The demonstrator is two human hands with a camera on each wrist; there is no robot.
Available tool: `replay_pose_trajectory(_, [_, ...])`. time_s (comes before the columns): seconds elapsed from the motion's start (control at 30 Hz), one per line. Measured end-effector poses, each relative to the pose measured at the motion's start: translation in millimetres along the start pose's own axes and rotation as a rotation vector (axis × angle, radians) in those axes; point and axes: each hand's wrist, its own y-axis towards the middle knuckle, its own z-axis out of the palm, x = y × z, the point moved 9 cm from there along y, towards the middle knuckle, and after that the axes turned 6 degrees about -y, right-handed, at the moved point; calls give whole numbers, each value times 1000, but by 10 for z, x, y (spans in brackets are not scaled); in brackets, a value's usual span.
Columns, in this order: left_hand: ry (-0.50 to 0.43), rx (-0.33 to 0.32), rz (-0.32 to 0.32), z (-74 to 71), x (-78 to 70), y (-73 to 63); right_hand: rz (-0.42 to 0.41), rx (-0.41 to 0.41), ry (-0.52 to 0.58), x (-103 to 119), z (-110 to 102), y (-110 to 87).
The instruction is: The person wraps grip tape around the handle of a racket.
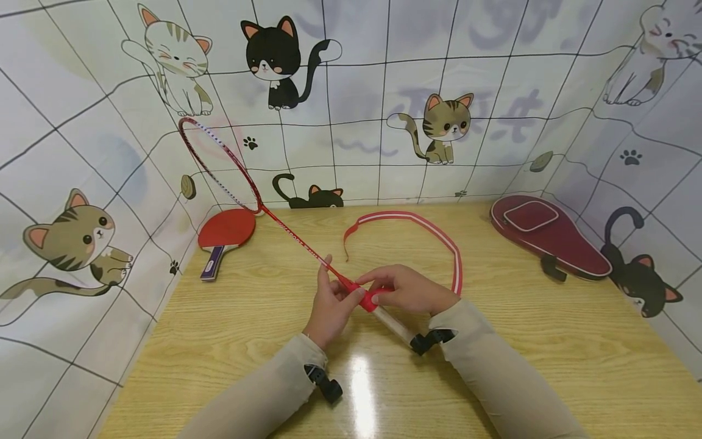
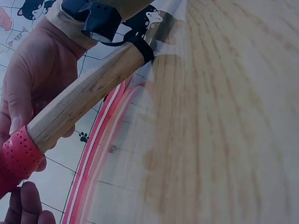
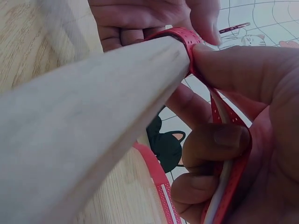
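A red badminton racket (image 1: pixel 293 238) slants across the table, its head raised at the far left. Its bare wooden handle (image 2: pixel 88 93) carries a wrap of perforated red grip tape (image 2: pixel 21 156) at the upper end. My left hand (image 1: pixel 331 305) holds the racket just there, thumb on the wrapped part and index finger pointing up beside the shaft. With thumb and fingers my right hand (image 1: pixel 408 289) grips the tape against the handle; in the right wrist view the tape strip (image 3: pixel 226 112) runs through its curled fingers. The loose tape length (image 1: pixel 457 262) loops behind on the table.
A red table tennis bat (image 1: pixel 227 228) lies at the back left, near the racket's head. At the back right is a dark red bat case (image 1: pixel 540 235). Cat-patterned walls (image 1: pixel 356 91) enclose the wooden table (image 1: pixel 247 341) behind and at the sides.
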Motion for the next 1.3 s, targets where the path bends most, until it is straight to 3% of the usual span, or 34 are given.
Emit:
replay_pose_trajectory(0.53, [-70, 6, -7, 3, 28, 22, 4, 10, 6, 58, -7, -20])
replay_pose_trajectory(0.83, [-78, 6, -9, 6, 10, 16, -30, 75, 47, 86, 69, -19])
replay_pose_trajectory(1.3, [-1, 28, -51, 15, 66, 17, -29, 7, -27, 59, 32, 8])
